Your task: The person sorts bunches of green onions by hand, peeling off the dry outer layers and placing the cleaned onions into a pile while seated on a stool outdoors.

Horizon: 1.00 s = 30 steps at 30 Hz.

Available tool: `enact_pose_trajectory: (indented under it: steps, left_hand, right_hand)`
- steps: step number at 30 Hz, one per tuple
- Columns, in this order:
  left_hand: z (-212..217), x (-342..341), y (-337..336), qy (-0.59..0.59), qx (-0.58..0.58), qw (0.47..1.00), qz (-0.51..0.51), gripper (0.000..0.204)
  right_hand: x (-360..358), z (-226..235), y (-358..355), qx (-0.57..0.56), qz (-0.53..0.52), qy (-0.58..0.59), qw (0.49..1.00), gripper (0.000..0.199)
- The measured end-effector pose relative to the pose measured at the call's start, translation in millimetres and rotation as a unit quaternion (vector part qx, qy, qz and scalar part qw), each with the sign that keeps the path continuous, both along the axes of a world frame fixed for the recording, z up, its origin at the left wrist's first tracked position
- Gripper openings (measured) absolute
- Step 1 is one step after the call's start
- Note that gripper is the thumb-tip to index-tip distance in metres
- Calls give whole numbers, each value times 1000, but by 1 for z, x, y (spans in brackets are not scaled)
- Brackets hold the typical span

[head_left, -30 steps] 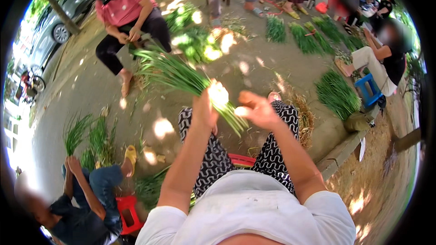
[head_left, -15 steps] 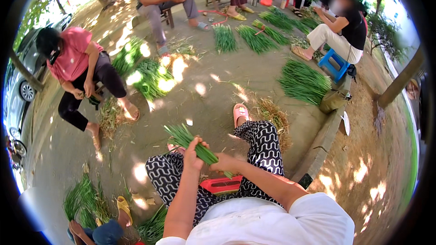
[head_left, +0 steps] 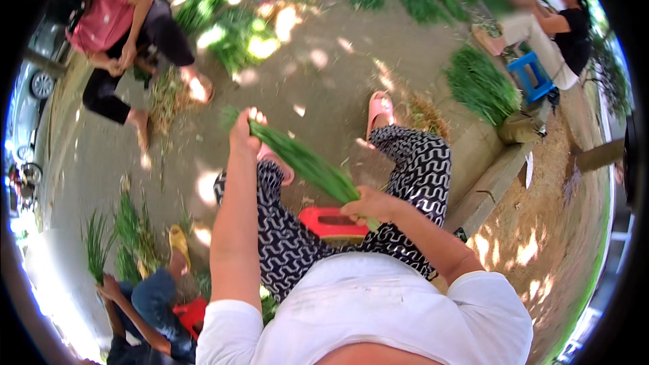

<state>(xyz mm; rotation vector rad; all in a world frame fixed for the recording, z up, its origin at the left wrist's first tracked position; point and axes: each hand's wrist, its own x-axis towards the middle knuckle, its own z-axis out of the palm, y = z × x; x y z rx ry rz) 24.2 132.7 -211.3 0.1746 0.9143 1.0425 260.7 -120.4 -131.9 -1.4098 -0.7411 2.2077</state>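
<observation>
I hold a long bundle of green onion stalks (head_left: 305,162) across my lap, slanting from upper left to lower right. My left hand (head_left: 243,130) is stretched forward and closed around the leafy end. My right hand (head_left: 368,204) grips the root end close to my body. Below are my legs in black-and-white patterned trousers (head_left: 412,162), a pink sandal (head_left: 379,109) on one foot. A red low stool (head_left: 332,222) shows between my knees.
A person in a pink shirt (head_left: 111,17) squats at upper left beside green heaps (head_left: 233,30). Another person (head_left: 145,304) sits at lower left with bunches (head_left: 128,230). A third person sits on a blue stool (head_left: 529,74) at upper right by a pile (head_left: 480,84). A concrete kerb (head_left: 493,176) runs on my right.
The bundle has swung out longer across my lap; my left hand has reached farther forward along it while my right hand stays near my body. My head has tilted, shifting the view.
</observation>
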Motion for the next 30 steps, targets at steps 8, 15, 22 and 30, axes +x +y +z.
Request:
enact_pose_trajectory:
  steps: [8,15,22,30]
  left_hand:
    - [65,-38,-16,350,88,930,63,44]
    - [119,-38,-80,449,244,857,-59,45]
    - [100,-52,-161,766,353,527,-102,36]
    - [103,-40,-145,753,324,567,-79,26]
  right_hand:
    - [17,-18,67,-25,-11,-72,997,16]
    - [26,-42,177,66,0,-124,990,17]
    - [29,-70,237,125,-72,-122,982,18]
    - [14,-251,192,-38,-88,-188,977,15]
